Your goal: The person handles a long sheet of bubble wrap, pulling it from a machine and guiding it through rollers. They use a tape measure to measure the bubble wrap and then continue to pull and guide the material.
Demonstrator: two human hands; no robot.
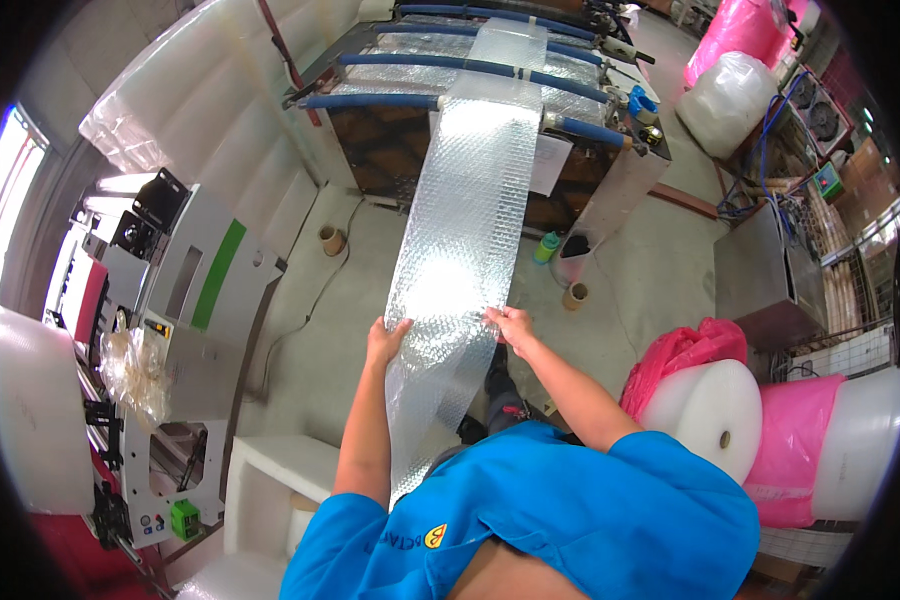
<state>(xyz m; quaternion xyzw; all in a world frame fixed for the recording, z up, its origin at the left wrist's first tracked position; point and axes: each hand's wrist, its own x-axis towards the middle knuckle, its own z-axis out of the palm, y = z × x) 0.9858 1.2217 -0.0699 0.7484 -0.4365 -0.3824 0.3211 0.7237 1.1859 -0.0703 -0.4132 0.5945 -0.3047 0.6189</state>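
A long strip of clear bubble wrap (467, 190) runs from the blue rollers of a machine (390, 103) down toward my body. My left hand (382, 340) pinches its left edge, thumb on top. On the opposite edge, my right hand (511, 328) grips the strip between thumb and fingers. Between my hands the film lies fairly flat and shines with glare. Below them it hangs down past my legs, and its lower end is partly hidden by my blue shirt.
At left stands a white and green machine (195, 270). Large white rolls (705, 410) and pink-wrapped rolls (795, 440) sit at right. On the floor are cardboard cores (332, 240), a green bottle (547, 248) and a cable (315, 300). A metal cabinet (760, 285) stands further right.
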